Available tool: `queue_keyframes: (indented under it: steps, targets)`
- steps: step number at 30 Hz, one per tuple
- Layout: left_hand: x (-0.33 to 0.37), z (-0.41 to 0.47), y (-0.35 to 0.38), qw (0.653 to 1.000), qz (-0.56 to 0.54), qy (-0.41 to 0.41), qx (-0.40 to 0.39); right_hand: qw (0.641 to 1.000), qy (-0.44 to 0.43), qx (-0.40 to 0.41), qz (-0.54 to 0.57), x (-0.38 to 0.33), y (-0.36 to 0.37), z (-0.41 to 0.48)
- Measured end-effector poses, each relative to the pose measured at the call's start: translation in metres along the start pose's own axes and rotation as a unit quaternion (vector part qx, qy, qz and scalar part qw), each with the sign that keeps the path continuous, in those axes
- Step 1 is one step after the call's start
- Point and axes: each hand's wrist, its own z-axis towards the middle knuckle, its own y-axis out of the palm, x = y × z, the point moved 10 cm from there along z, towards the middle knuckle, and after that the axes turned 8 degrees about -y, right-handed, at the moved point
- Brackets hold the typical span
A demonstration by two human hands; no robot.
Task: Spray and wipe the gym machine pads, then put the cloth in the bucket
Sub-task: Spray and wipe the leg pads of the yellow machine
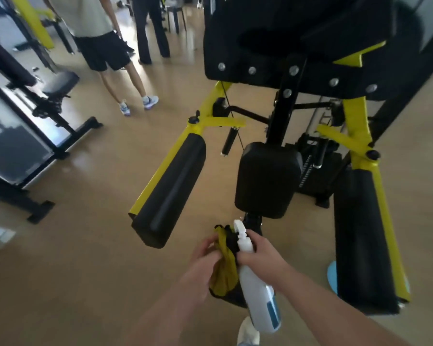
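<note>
A yellow and black gym machine stands ahead of me. It has a black seat pad point(268, 179), a long left arm pad point(170, 188), a long right arm pad point(360, 240) and a large back pad point(273, 38) up top. My right hand point(260, 255) grips a white spray bottle point(258, 290) by its neck, nozzle pointing toward the seat pad. My left hand point(205, 260) holds a yellow cloth point(225, 265) right beside the bottle. Both hands hover just below the seat pad, over the floor.
Two people point(105, 46) stand at the back left on the wooden floor. Another black machine with a small seat point(60, 83) stands at left. A blue round object point(331, 273) peeks out behind the right arm pad. My white shoe point(248, 330) shows below.
</note>
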Motion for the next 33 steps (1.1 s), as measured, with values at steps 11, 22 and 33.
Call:
queue_keyframes:
  steps: [11,22,33]
  targets:
    - [0.069,0.05,0.07,0.996,0.06,0.031,-0.051,0.997,-0.03,0.054,0.045,-0.032,-0.075,0.041]
    - [0.107,0.082,0.066,0.987,-0.086,-0.056,-0.12,0.982,0.002,0.167,0.086,-0.04,-0.084,0.06]
    - [0.118,0.092,0.062,0.982,-0.112,-0.066,-0.138,0.97,0.014,0.24,0.042,-0.051,-0.09,0.074]
